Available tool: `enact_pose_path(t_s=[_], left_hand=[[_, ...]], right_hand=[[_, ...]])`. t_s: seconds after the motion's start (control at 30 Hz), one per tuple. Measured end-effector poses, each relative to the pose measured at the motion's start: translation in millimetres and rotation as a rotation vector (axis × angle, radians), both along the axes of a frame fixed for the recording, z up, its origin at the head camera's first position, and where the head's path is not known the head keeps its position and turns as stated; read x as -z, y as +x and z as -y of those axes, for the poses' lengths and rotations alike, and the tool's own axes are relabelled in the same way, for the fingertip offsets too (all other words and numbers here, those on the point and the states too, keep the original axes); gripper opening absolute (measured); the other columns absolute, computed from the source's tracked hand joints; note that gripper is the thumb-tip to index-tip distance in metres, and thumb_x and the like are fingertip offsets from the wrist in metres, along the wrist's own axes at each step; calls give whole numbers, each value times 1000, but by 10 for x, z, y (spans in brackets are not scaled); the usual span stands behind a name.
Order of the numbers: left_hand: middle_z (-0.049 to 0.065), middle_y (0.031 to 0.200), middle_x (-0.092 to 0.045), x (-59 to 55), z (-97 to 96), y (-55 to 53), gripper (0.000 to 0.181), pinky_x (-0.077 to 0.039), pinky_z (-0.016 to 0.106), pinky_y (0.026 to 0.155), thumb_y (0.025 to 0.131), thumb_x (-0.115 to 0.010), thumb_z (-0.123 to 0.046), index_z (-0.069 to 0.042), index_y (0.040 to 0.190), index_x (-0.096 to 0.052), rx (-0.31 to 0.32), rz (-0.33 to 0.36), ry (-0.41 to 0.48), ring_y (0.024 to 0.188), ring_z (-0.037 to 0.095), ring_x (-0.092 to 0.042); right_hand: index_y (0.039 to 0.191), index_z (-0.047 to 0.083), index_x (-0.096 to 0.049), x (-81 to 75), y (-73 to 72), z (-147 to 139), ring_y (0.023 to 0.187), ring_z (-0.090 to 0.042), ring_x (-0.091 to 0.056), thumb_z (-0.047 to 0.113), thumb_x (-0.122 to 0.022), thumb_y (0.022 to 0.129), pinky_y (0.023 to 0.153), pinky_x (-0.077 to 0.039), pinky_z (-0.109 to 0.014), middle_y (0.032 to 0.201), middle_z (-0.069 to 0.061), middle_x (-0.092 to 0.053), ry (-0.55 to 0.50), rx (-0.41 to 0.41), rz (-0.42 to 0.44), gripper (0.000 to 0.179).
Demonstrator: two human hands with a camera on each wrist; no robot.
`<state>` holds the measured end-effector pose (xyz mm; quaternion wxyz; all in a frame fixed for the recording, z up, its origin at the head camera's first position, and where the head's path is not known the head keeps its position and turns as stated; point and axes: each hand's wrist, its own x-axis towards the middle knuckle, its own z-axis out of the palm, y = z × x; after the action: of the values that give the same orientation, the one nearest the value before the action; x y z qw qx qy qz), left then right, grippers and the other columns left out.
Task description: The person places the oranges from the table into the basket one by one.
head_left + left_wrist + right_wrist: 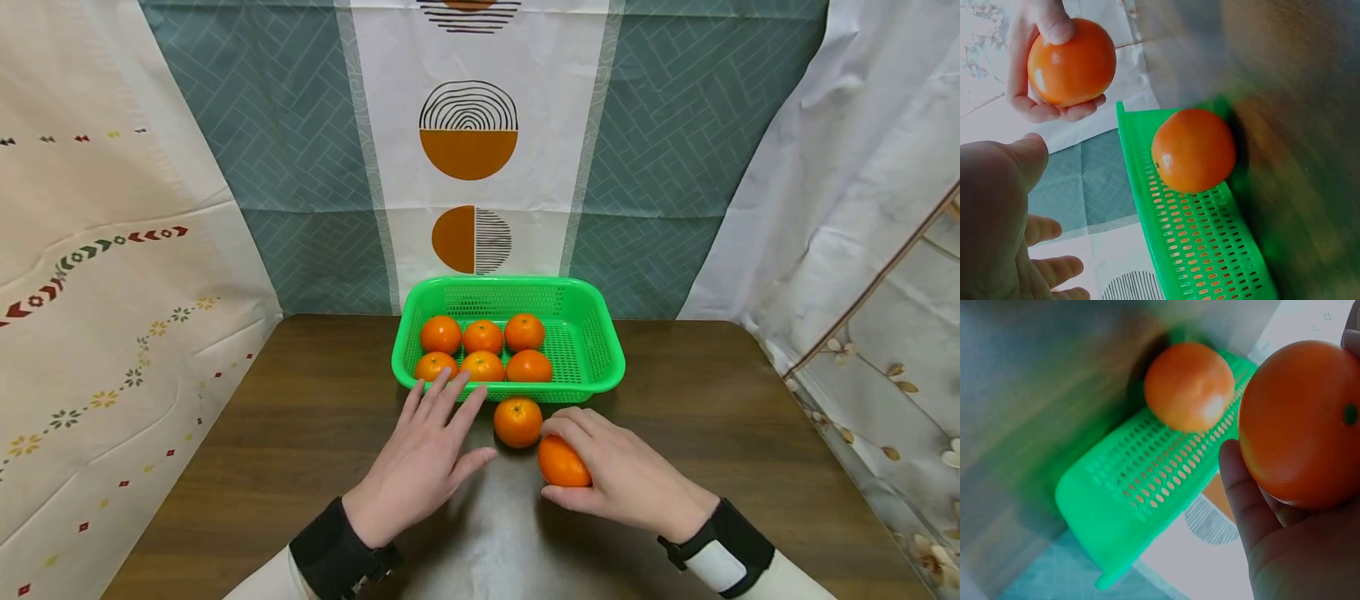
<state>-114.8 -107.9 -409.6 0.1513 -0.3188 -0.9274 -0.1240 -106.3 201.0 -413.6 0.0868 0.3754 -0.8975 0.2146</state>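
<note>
My right hand (618, 467) grips an orange (562, 462) above the table, to the right of the basket's middle; the right wrist view shows that same orange (1304, 425) with its green stem spot. Another orange (517, 422) sits on the table against the front of the green basket (592, 385). Over the table on the left, my left hand (420, 458) spreads its fingers, holding nothing, its fingertips overlapping the basket's front rim in the head view. Inside the basket lie two rows of oranges (483, 337), on its left and middle part.
The brown wooden table (300, 417) reaches back to a hanging patterned cloth (300, 167). Pale printed cloths hang at the left (112, 292) and right (847, 208). Bare basket floor shows at its right end.
</note>
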Motion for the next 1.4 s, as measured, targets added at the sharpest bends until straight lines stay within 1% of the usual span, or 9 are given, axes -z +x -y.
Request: enact_pose_path(t_s=[0.17,0.43,0.6,0.73,0.83,0.97,1.07,1.2,1.4], left_hand=[[19,176,-35,-60,-10,-60,78,-17,65,132,108,-67,-55,-9,168,-48,-13,-2,14,164,44,-27],[19,178,-32,-131,-37,-150,79,-13,63,133,109,-66,-55,-7,169,-45,-22,27,31,167,41,-22],[20,176,-35,-131,-63,-222,78,-14,64,133,110,-66,-53,-7,169,-45,-23,18,36,166,43,-24],[21,175,-35,-125,-85,-282,78,-16,65,132,110,-65,-53,-7,170,-43,-31,33,38,165,43,-24],[20,176,-34,-125,-99,-324,79,-17,67,131,111,-64,-53,-7,171,-41,-39,43,38,166,43,-23],[19,177,-32,-122,-119,-377,80,-15,67,131,111,-63,-53,-8,172,-39,-47,59,39,167,43,-21],[19,177,-32,-119,-135,-421,81,-14,67,132,111,-62,-55,-9,173,-37,-54,74,39,167,42,-19],[20,176,-35,-118,-151,-485,82,-17,69,131,110,-62,-56,-9,172,-39,-61,74,32,167,42,-20],[21,174,-37,-101,-177,-593,81,-18,69,130,110,-61,-57,-10,172,-40,-79,87,19,165,44,-24]], right_hand=[[135,19,-60,-86,-96,14,103,-7,-56,47,-89,94,80,-59,-25,121,10,-59,-26,13,19,58],[134,14,-61,-132,-244,41,120,-19,-59,46,-90,93,91,-64,-34,141,-4,-57,-23,31,-64,60],[134,12,-62,-164,-339,26,112,-18,-59,43,-91,92,87,-63,-32,137,-5,-55,-34,30,-103,60],[136,14,-64,-202,-396,14,105,-16,-61,41,-92,92,82,-63,-30,135,-5,-53,-43,29,-116,59],[139,14,-67,-233,-460,6,104,-19,-61,37,-93,91,79,-63,-31,133,-8,-52,-51,24,-155,58],[143,11,-68,-276,-574,-3,107,-24,-59,35,-94,91,81,-63,-36,131,-11,-53,-45,35,-194,63],[146,9,-66,-306,-656,-12,112,-27,-60,37,-93,92,86,-63,-39,133,-13,-55,-34,59,-179,67],[145,8,-63,-328,-760,-23,118,-29,-60,39,-91,94,90,-64,-42,139,-14,-58,-20,93,-136,66],[141,6,-62,-321,-939,-53,118,-30,-59,39,-89,96,89,-64,-43,139,-14,-59,-12,136,-100,62]])
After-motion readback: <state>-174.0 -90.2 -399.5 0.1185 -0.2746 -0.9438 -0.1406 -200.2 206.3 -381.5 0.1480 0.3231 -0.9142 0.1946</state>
